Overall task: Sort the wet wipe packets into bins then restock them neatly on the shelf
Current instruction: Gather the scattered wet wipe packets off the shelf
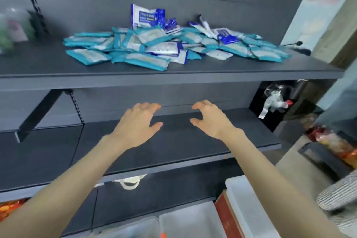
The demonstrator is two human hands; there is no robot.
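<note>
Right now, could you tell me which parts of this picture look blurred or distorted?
Head view: the wet wipe packets are fairly sharp; the green items far left and striped fabric lower right are smeared; the wide lens bows the upper shelf; lighting soft, no glare.

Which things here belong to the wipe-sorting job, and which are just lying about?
Job: teal packets, blue packets, shelf, bins, left hand, right hand.
Lying about: green items, plastic bag, orange bags.
</note>
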